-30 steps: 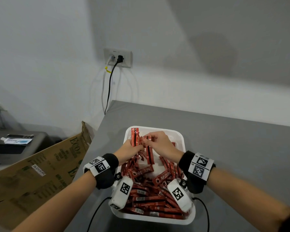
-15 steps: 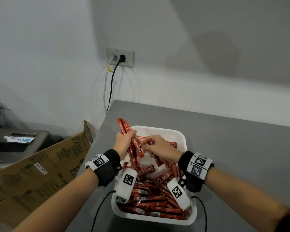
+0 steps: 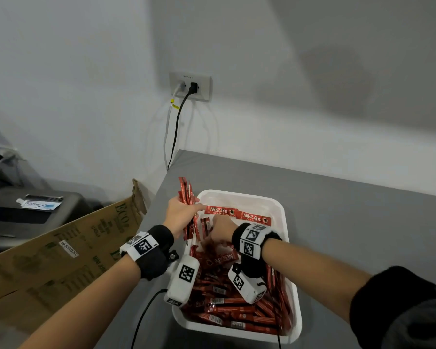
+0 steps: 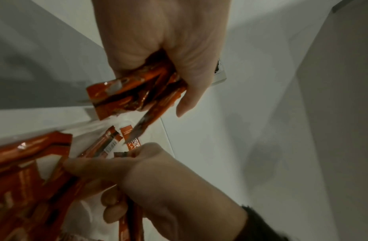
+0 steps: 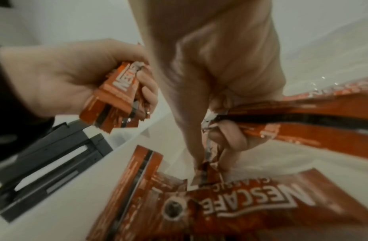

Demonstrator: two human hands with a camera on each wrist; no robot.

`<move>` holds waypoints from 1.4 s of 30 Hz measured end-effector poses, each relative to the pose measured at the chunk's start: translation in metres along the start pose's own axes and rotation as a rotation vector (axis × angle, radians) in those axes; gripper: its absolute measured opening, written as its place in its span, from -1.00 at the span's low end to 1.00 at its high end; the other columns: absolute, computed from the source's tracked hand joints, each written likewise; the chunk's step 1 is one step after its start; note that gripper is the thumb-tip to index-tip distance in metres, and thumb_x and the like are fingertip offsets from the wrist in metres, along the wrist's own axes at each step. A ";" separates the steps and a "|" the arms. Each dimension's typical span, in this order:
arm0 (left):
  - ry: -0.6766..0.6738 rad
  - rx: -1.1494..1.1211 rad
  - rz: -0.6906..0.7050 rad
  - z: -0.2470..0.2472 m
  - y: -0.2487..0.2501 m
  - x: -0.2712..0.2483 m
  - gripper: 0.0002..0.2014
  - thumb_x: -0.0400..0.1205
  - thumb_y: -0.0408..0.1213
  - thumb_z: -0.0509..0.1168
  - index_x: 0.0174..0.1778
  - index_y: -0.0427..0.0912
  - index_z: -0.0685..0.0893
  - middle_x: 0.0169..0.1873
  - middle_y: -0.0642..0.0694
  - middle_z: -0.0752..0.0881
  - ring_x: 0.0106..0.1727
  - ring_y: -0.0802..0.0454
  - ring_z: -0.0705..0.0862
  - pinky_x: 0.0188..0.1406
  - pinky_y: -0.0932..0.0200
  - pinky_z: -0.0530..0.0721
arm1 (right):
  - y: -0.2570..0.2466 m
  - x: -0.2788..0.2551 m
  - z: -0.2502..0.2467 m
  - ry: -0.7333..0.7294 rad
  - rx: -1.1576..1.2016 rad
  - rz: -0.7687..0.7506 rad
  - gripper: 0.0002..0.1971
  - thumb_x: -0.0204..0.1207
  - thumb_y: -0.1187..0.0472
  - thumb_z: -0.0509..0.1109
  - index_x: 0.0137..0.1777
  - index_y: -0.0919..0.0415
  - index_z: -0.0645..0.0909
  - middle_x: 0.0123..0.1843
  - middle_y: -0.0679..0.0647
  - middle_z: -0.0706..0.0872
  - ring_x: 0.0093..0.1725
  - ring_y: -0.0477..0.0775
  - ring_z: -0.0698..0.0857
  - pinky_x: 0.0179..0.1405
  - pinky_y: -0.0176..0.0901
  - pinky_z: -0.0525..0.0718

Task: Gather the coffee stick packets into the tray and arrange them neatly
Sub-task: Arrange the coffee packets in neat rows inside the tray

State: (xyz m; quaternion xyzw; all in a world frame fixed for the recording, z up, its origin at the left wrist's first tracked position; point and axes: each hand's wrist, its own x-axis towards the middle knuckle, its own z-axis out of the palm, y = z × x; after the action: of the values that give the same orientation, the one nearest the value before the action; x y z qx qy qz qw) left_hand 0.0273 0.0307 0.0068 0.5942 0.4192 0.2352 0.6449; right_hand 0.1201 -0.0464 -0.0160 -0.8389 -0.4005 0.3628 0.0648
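The white tray sits on the grey bench, with a heap of red coffee packets inside it. The left hand squeezes a bunch of packets at the tray's far left corner. The right hand, inside the tray, pinches packets from the heap.

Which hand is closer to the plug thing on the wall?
Left. The left hand holds a bundle of packets at the tray's far-left corner, below the wall socket. The right hand is lower down, over the tray's middle, pinching a packet.
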 end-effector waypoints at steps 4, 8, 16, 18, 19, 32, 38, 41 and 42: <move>-0.006 0.012 0.003 0.000 -0.001 0.002 -0.80 0.46 -0.45 0.45 -0.06 -0.30 0.61 -0.26 -0.12 0.64 -0.25 0.04 0.61 -0.23 0.24 0.59 | 0.005 -0.004 -0.005 -0.022 0.067 -0.032 -0.83 0.58 0.25 0.34 -0.22 0.30 0.55 -0.12 0.27 0.72 -0.47 -0.02 0.53 -0.53 -0.33 0.47; -0.040 0.028 0.000 0.001 -0.001 0.000 -0.82 0.47 -0.41 0.46 -0.10 -0.27 0.59 -0.30 -0.11 0.62 -0.28 0.03 0.60 -0.24 0.23 0.60 | 0.019 -0.025 -0.034 0.167 0.262 -0.049 -0.89 0.58 0.37 0.15 0.06 0.32 0.44 -0.25 0.12 0.63 -0.43 -0.06 0.55 -0.55 -0.31 0.51; -0.159 0.110 -0.014 0.014 -0.003 -0.003 -0.86 0.48 -0.41 0.44 -0.21 -0.23 0.58 -0.32 -0.10 0.63 -0.33 0.04 0.60 -0.19 0.17 0.61 | 0.080 -0.041 -0.050 0.105 -0.182 0.105 -0.82 0.53 0.17 0.32 -0.20 0.29 0.50 -0.31 0.08 0.56 -0.37 0.01 0.56 -0.53 -0.32 0.44; -0.183 0.111 -0.014 0.016 -0.003 -0.004 -0.88 0.49 -0.41 0.44 -0.23 -0.22 0.59 -0.32 -0.10 0.63 -0.35 0.05 0.59 -0.19 0.17 0.61 | 0.088 -0.040 -0.039 0.088 -0.252 0.065 -0.69 0.44 0.03 0.48 -0.07 0.28 0.55 -0.17 0.10 0.64 -0.22 0.03 0.62 -0.40 -0.29 0.52; -0.193 0.109 -0.013 0.017 -0.002 -0.004 -0.88 0.49 -0.42 0.43 -0.24 -0.22 0.59 -0.32 -0.10 0.63 -0.35 0.05 0.59 -0.18 0.17 0.62 | 0.090 -0.040 -0.035 0.084 -0.266 0.050 -0.65 0.41 0.00 0.52 -0.04 0.26 0.55 -0.13 0.10 0.64 -0.18 0.04 0.62 -0.38 -0.28 0.53; -0.250 0.118 0.001 0.017 -0.002 -0.008 -0.90 0.52 -0.44 0.40 -0.22 -0.23 0.60 -0.31 -0.08 0.63 -0.32 0.07 0.60 -0.21 0.22 0.61 | 0.084 -0.035 -0.026 -0.076 -0.342 0.012 -0.75 0.57 0.07 0.33 -0.17 0.26 0.56 -0.24 0.05 0.58 -0.32 -0.02 0.53 -0.39 -0.32 0.45; -0.255 0.074 -0.008 0.012 -0.004 -0.011 -0.92 0.54 -0.42 0.39 -0.19 -0.23 0.60 -0.29 -0.08 0.63 -0.33 0.08 0.60 -0.26 0.24 0.58 | 0.085 -0.058 -0.046 0.044 -0.079 -0.182 -0.76 0.64 0.17 0.27 -0.28 0.14 0.43 -0.36 -0.03 0.48 -0.42 -0.09 0.44 -0.45 -0.34 0.37; -0.306 0.045 -0.006 0.013 -0.001 -0.017 -0.92 0.54 -0.35 0.40 -0.12 -0.23 0.63 -0.24 -0.09 0.67 -0.34 0.11 0.61 -0.21 0.21 0.57 | 0.078 -0.074 -0.055 0.153 0.294 -0.270 -0.76 0.64 0.23 0.28 -0.26 0.22 0.38 -0.43 -0.01 0.37 -0.52 -0.11 0.36 -0.55 -0.43 0.33; -0.356 0.042 -0.002 0.015 0.001 -0.020 -0.89 0.54 -0.30 0.40 -0.08 -0.23 0.65 -0.23 -0.09 0.69 -0.34 0.13 0.62 -0.19 0.21 0.58 | 0.075 -0.077 -0.055 0.168 0.452 -0.292 -0.79 0.65 0.26 0.26 -0.21 0.24 0.36 -0.45 -0.01 0.32 -0.56 -0.11 0.31 -0.60 -0.41 0.30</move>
State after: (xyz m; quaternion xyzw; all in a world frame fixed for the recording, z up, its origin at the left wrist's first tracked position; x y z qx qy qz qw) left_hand 0.0285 0.0062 0.0119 0.6392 0.3040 0.1170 0.6966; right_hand 0.1713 -0.1415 0.0373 -0.7637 -0.4194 0.3589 0.3347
